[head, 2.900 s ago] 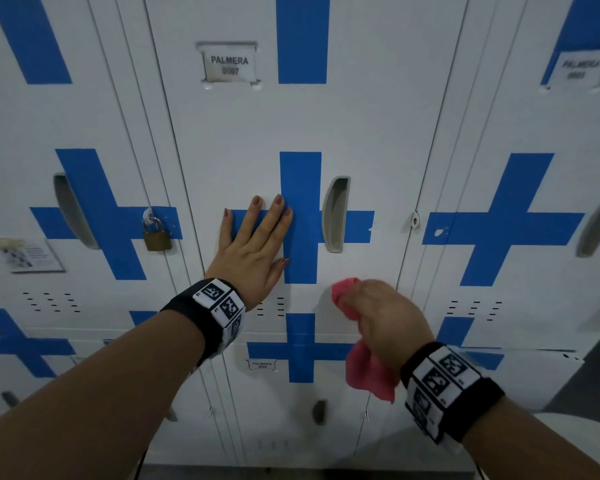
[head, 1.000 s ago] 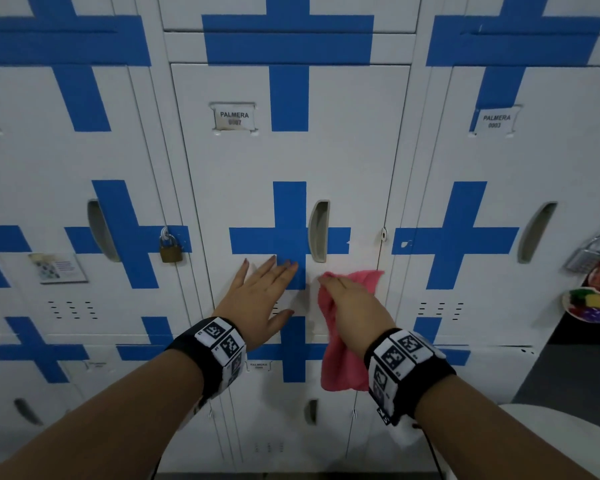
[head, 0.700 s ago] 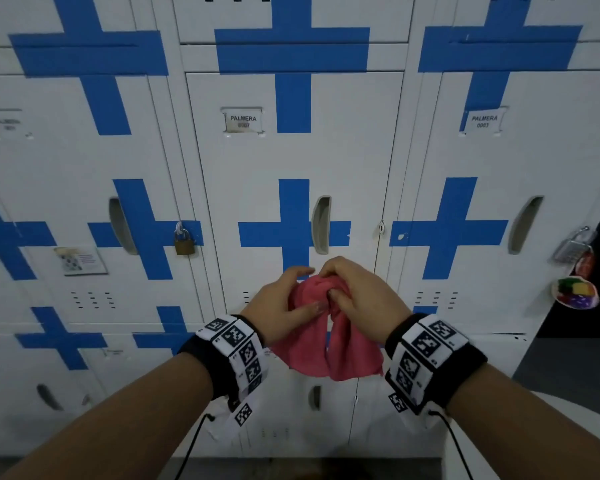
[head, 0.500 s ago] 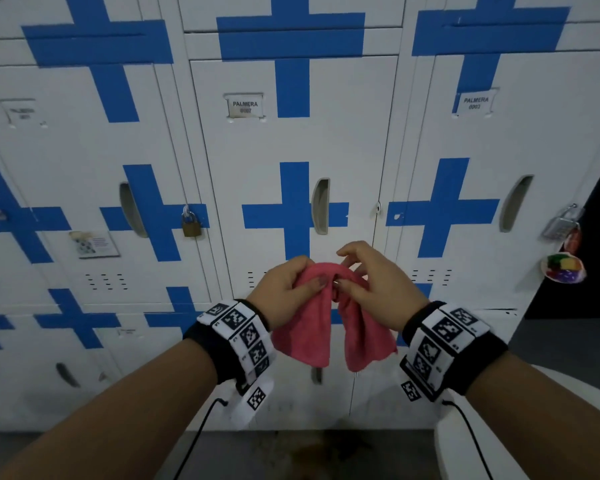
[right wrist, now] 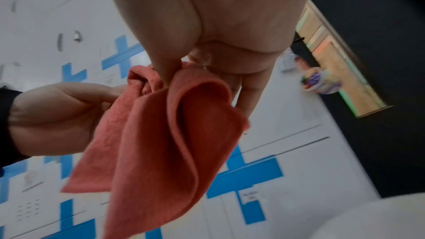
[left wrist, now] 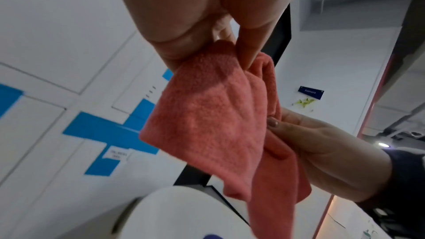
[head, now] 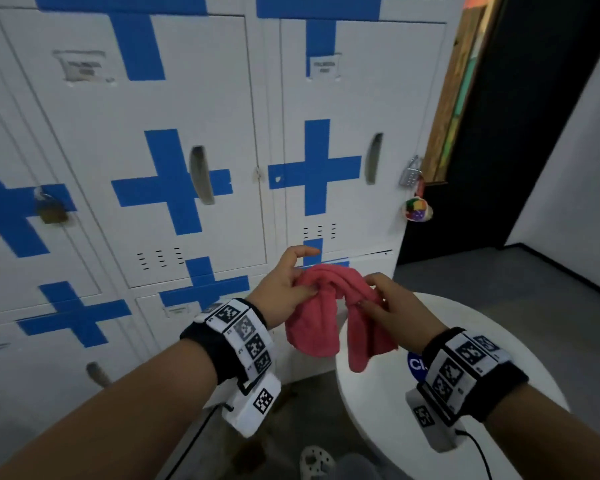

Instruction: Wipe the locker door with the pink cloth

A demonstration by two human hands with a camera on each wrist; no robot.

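The pink cloth [head: 329, 313] hangs folded between both hands, away from the lockers and above the edge of a white round table. My left hand [head: 284, 285] pinches its left fold, with the forefinger sticking out. My right hand [head: 392, 306] pinches the right fold. In the left wrist view the cloth [left wrist: 207, 124] droops below my left hand's fingertips, and in the right wrist view the cloth [right wrist: 161, 143] hangs in two flaps. The white locker door [head: 146, 174] with a blue cross and a recessed handle [head: 201, 174] stands at the upper left, out of touch.
A white round table [head: 395, 420] is below my right arm. A brass padlock [head: 51, 211] hangs on the left locker. A silver padlock [head: 411, 173] and a colourful keyring [head: 417, 209] hang on the right locker. Dark doorway and grey floor lie to the right.
Both hands left the door and brought the cloth together. My view has swung right and down since half a second ago, and the hands now hold the cloth above the table's edge.
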